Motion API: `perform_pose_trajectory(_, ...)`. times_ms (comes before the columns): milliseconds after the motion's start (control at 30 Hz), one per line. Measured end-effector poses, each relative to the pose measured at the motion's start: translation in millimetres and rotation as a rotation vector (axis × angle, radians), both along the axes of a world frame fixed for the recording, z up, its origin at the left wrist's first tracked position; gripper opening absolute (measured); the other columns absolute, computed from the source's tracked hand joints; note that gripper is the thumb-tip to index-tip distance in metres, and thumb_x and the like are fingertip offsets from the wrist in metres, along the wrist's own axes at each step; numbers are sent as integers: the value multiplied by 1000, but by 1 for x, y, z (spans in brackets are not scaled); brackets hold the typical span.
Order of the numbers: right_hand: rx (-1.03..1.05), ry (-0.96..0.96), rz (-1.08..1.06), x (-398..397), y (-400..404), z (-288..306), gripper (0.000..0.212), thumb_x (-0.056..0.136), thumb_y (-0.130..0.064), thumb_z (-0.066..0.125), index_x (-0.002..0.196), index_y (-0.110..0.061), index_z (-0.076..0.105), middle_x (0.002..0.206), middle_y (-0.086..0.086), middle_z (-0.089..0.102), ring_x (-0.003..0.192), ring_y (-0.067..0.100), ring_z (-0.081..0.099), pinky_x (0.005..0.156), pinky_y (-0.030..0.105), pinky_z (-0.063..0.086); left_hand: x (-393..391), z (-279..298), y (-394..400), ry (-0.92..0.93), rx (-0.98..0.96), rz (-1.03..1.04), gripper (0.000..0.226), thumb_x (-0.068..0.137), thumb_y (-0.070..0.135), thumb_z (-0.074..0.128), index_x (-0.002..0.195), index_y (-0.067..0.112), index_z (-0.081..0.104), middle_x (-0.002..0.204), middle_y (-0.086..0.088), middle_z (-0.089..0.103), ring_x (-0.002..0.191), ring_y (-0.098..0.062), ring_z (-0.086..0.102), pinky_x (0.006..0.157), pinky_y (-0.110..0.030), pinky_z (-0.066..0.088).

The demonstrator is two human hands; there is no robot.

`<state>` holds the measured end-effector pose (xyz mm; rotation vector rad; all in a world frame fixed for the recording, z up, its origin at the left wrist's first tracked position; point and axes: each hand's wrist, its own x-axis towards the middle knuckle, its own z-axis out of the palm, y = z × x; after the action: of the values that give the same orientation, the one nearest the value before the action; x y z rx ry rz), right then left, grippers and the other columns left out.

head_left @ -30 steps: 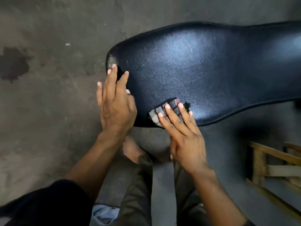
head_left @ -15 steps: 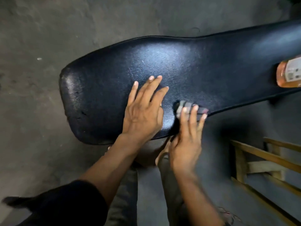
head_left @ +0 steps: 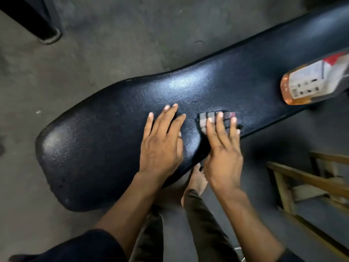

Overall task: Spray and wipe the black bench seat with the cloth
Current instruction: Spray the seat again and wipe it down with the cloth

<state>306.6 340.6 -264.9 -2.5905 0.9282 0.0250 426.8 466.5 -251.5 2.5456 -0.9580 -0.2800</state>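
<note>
The black bench seat (head_left: 105, 148) runs from lower left up to the top right, shiny and textured. My left hand (head_left: 162, 146) rests flat on its middle with straight fingers. Just to the right, my right hand (head_left: 223, 148) presses a folded checked cloth (head_left: 205, 118) onto the seat near its front edge, fingers straight over it; most of the cloth is hidden under the hand. A bottle of orange liquid with a white label (head_left: 309, 84) lies on the seat at the right.
Grey concrete floor (head_left: 94, 59) surrounds the seat. A wooden frame (head_left: 302, 178) stands at the lower right. A dark furniture leg (head_left: 47, 35) is at the top left. My bare foot (head_left: 196, 182) and trouser legs are below the seat's front edge.
Both hands have shifted rightward along the seat, away from its rounded end. The cloth slid right and slightly further onto the seat. The bottle has come further into view.
</note>
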Motion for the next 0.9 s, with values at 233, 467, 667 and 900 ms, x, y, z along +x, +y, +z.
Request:
perform_pose_trajectory(233,287,327,331,-21,27,23,96,101,-3,49,173,-42,-3,176,-20,-29,164,25,-32,133,53,30,-48,41,3,174,213,94,50,105,19,55,154,15,57,173,-4,41,163,-24,35,135,-54,22)
perform_pose_trajectory(467,488,337,300,-48,19,77,68,92,-20,65,151,-51,58,164,-19,53,150,25,55,107,31,53,-71,89,3,232,367,68,53,106,21,58,158,14,52,175,-4,38,165,-23,32,136,-52,19)
perform_pose_trajectory(667,637,334,76,-71,-13,121,76,96,1,51,162,-37,48,176,-9,38,166,29,30,128,48,40,-62,128,-24,259,331,-24,56,109,27,51,163,15,45,177,-2,34,166,-19,27,138,-47,13)
perform_pose_trajectory(900,568,284,-83,-75,-83,200,65,91,6,55,148,-21,67,154,9,66,147,31,59,123,37,47,-42,165,-75,336,277,-175,62,109,32,50,168,19,35,179,0,29,166,-16,23,139,-42,8)
